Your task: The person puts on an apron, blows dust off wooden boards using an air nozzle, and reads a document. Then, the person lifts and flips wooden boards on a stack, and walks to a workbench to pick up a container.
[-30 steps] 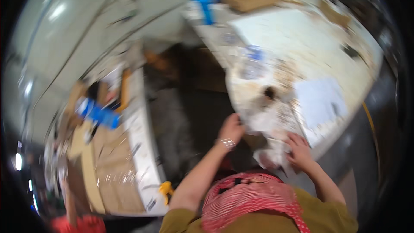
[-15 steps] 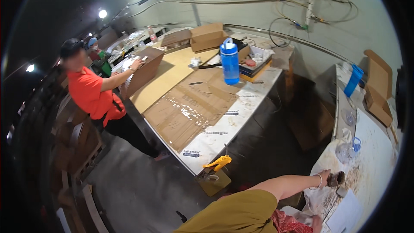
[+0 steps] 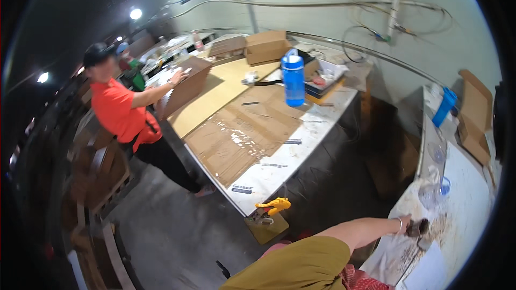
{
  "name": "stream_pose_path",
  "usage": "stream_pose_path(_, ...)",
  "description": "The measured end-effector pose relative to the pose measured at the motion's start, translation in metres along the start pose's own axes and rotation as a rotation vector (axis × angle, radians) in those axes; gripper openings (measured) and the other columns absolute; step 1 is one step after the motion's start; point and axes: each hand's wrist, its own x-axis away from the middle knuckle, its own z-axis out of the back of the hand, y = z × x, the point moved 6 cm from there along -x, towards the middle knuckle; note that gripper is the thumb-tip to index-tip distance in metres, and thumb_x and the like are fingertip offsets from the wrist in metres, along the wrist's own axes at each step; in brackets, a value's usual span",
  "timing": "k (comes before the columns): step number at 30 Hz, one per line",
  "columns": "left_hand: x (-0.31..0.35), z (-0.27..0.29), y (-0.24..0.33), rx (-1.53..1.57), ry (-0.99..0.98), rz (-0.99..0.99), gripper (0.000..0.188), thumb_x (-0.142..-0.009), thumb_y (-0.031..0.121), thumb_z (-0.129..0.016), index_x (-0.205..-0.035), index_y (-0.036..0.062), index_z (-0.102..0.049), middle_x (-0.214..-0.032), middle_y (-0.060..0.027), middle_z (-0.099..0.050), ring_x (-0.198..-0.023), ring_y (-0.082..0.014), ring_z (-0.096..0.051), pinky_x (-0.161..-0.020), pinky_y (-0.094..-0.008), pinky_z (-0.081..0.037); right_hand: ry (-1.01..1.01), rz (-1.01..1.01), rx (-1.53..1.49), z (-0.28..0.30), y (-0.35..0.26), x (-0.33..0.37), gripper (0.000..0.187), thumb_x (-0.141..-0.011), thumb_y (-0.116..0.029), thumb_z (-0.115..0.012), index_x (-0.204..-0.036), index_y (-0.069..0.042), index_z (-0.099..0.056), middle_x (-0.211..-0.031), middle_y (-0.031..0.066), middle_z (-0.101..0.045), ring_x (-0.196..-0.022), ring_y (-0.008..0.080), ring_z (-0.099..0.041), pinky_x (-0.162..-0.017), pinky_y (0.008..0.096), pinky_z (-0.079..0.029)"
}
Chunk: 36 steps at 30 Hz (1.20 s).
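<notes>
My left arm, in an olive sleeve, stretches right across the lower part of the view. My left hand (image 3: 406, 225), with a pale bracelet at the wrist, is closed round a small dark brown cup-like container (image 3: 417, 227) over the stained bench top. Beside it lies a small greyish block (image 3: 424, 244) and a white sheet (image 3: 426, 271). Just beyond are a clear plastic bottle (image 3: 429, 196) with a blue ring and a crumpled whitish cloth (image 3: 388, 252). Red patterned fabric (image 3: 363, 280) shows at the lower edge; my right hand is out of sight.
Across the gap stands a table (image 3: 252, 178) bearing flattened cardboard (image 3: 236, 139), a blue water bottle (image 3: 293, 80) and a yellow-handled tool (image 3: 275, 204) at its corner. A person in orange (image 3: 113, 104) touches stacked brown boards (image 3: 185, 86). An open carton (image 3: 475, 121) lies on my bench.
The view has shifted slightly, so the scene sits a little to the right. My left hand stays on the brown container. A bit of hand at the lower edge has gone from view.
</notes>
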Motion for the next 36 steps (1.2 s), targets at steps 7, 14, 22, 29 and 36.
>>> stream_pose_path(7,0.002,0.064,-0.035,-0.339,0.113,-0.149,0.066,-0.073,0.019,-0.058,-0.126,0.0013,-0.024,-0.107,-0.0145,-0.054,-0.097,-0.0252,-0.053,-0.08,-0.034,-0.043,-0.117,-0.067,0.495,0.065,-0.06,-0.045,0.02,-0.074,-0.011,-0.048,-0.094,-0.009,-0.055,-0.079,0.0129,-0.056,-0.074,0.0316,-0.054,-0.062,0.0409,-0.043)
stream_pose_path(14,0.047,0.04,0.062,-0.079,0.124,-0.089,0.06,-0.075,0.017,-0.055,-0.125,-0.0019,-0.028,-0.115,-0.0224,-0.046,-0.105,-0.0327,-0.047,-0.087,-0.0327,-0.039,0.397,-0.128,0.247,0.076,-0.021,0.001,0.03,-0.069,-0.011,-0.055,-0.099,-0.011,-0.053,-0.092,0.0095,-0.054,-0.083,0.028,-0.053,-0.071,0.0373,-0.043)
stream_pose_path(22,0.213,0.096,-0.019,0.069,0.136,0.206,0.02,-0.079,0.022,-0.056,-0.088,0.0055,-0.063,-0.081,-0.0037,-0.061,-0.074,-0.0108,-0.056,-0.067,-0.025,-0.046,0.446,0.185,0.025,0.025,-0.091,-0.014,0.018,-0.07,-0.005,-0.054,-0.087,-0.008,-0.056,-0.08,0.01,-0.054,-0.073,0.0292,-0.053,-0.062,0.0384,-0.043)
stream_pose_path(29,0.341,0.029,-0.152,-0.086,-0.206,-0.018,0.052,-0.083,0.05,-0.037,-0.088,0.0047,-0.061,-0.092,-0.0143,-0.06,-0.085,-0.0226,-0.057,-0.079,-0.032,-0.043,0.359,0.282,-0.151,-0.018,-0.079,-0.04,0.018,-0.065,-0.001,-0.058,-0.083,-0.004,-0.056,-0.079,0.0131,-0.055,-0.076,0.0302,-0.055,-0.067,0.0345,-0.044)
stream_pose_path(36,0.446,0.048,-0.138,-0.196,-0.402,0.461,0.027,-0.069,0.011,-0.056,-0.095,0.0074,-0.063,-0.093,-0.0107,-0.062,-0.086,-0.0264,-0.057,-0.074,-0.0364,-0.043,-0.012,0.543,-0.004,-0.014,-0.16,-0.079,0.015,-0.077,-0.003,-0.05,-0.091,-0.002,-0.055,-0.087,0.015,-0.056,-0.081,0.0298,-0.054,-0.073,0.0322,-0.043)
